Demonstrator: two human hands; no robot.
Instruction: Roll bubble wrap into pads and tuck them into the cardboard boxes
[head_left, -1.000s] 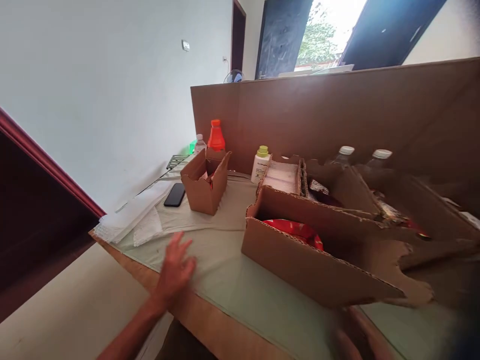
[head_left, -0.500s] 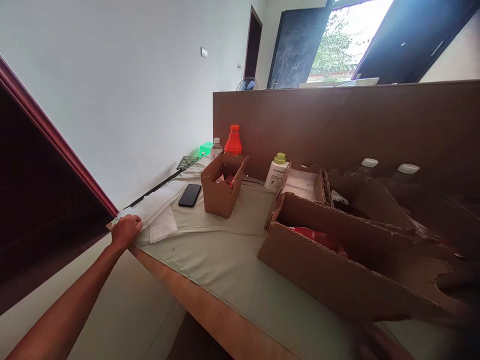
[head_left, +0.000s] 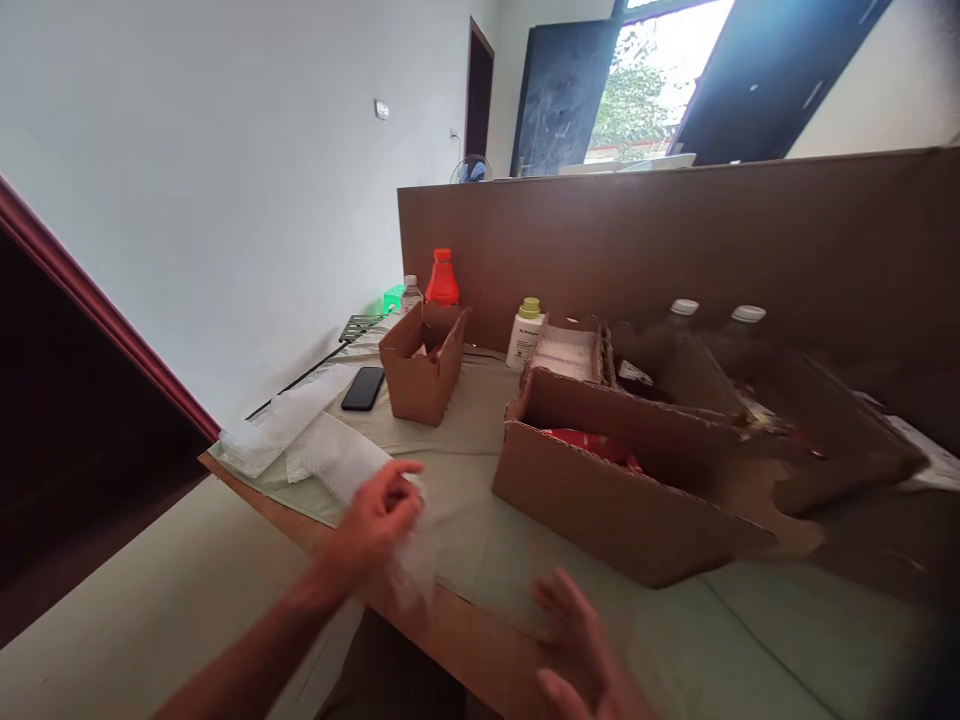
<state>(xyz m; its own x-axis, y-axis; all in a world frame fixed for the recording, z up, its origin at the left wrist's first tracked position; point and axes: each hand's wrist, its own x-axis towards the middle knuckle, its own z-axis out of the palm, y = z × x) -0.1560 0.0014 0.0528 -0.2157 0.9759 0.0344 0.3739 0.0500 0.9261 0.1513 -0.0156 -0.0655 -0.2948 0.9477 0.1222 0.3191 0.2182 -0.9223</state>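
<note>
My left hand (head_left: 379, 520) is over the table's front edge, its fingers closed on a thin translucent bubble-wrap sheet (head_left: 414, 565) that hangs below them, smeared by motion. Directly behind this hand a strip of white bubble wrap (head_left: 334, 455) stretches across the cloth; whether it joins the held sheet I cannot tell. To the right my right hand (head_left: 577, 635) is blurred, fingers spread and holding nothing, in front of the long cardboard box (head_left: 600, 515). Something red (head_left: 592, 445) lies inside that box. More bubble wrap (head_left: 274, 425) is piled at the table's left corner.
A black phone (head_left: 363, 388) lies beside a small cardboard box (head_left: 424, 375). Behind stand a red bottle (head_left: 442, 282), a clear bottle (head_left: 410, 295) and a white bottle with a green cap (head_left: 524, 338). More cardboard boxes (head_left: 697, 385) stand right. A brown panel (head_left: 600, 235) closes the back.
My left hand has come from the bubble-wrap pile at the left corner toward the middle, bringing a sheet along. My right hand has moved left and further into view. The view has shifted right.
</note>
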